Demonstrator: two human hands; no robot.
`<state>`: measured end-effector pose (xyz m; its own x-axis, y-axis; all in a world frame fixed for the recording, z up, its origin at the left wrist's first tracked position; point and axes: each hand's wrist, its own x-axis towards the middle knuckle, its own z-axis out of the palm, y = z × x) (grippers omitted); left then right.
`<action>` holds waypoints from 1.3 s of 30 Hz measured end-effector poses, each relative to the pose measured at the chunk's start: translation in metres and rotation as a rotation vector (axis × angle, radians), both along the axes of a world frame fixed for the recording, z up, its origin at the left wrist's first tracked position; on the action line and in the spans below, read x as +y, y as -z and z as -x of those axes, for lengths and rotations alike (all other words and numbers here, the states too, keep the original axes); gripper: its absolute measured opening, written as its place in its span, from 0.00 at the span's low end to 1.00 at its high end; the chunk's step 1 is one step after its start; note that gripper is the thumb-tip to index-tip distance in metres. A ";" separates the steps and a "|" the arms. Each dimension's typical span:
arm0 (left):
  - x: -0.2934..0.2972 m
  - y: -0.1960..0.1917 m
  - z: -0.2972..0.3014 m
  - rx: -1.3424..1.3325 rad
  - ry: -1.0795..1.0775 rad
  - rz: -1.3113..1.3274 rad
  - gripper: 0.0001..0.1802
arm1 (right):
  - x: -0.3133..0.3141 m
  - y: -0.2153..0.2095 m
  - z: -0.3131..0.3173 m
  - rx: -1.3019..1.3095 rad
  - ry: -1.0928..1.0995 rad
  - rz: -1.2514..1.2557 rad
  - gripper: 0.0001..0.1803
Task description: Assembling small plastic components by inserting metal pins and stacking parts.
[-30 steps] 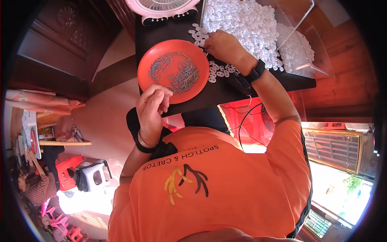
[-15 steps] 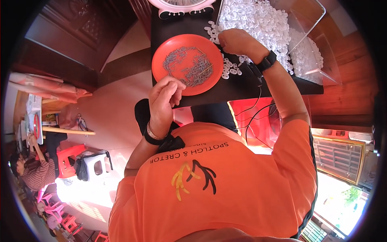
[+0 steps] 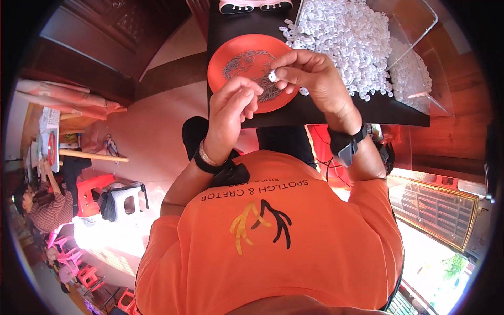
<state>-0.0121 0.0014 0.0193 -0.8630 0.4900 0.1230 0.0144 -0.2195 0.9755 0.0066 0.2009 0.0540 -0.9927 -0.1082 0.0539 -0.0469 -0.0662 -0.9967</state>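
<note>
A small white oval plastic piece with holes (image 3: 272, 76) is pinched between the thumb and fingertips of my right hand (image 3: 315, 81), above the right side of an orange-red round plate (image 3: 216, 73). My left hand (image 3: 230, 111) hovers over the plate's near left edge, thumb and fingers drawn together. What they hold, if anything, is too small to make out. Small grey screws (image 3: 242, 62) lie scattered and heaped in the plate, partly hidden by both hands. Right of the plate, a large heap of matching white oval pieces (image 3: 349, 44) spreads over the dark table.
A clear plastic bin (image 3: 431, 26) lies behind and beside the heap, with more white pieces inside. At the table's far edge stands a pink object with black shoe-like feet (image 3: 254, 6). Far left, another person (image 3: 52, 210) works near red and white stools (image 3: 128, 202).
My right hand has come from the heap toward the plate, bringing a white piece. My left hand has shifted slightly up and right, so both hands are now close together.
</note>
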 end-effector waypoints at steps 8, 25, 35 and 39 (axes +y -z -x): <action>0.004 0.011 -0.001 0.410 -0.224 0.148 0.06 | -0.044 0.023 -0.010 0.068 0.136 0.131 0.06; -0.016 0.016 -0.002 0.401 -0.139 0.226 0.07 | -0.051 0.029 -0.017 0.116 0.068 -0.154 0.05; -0.034 0.015 0.011 0.019 -0.211 0.046 0.11 | -0.020 0.022 0.022 0.313 0.095 -0.896 0.09; -0.035 0.017 0.013 -0.040 -0.209 -0.003 0.10 | -0.029 0.039 0.032 0.570 -0.051 -1.182 0.08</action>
<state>-0.0249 -0.0337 0.0019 -0.9501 0.2993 0.0882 0.0217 -0.2185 0.9756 -0.0253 0.1721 0.0147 -0.8557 -0.4149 0.3091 -0.5011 0.8134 -0.2955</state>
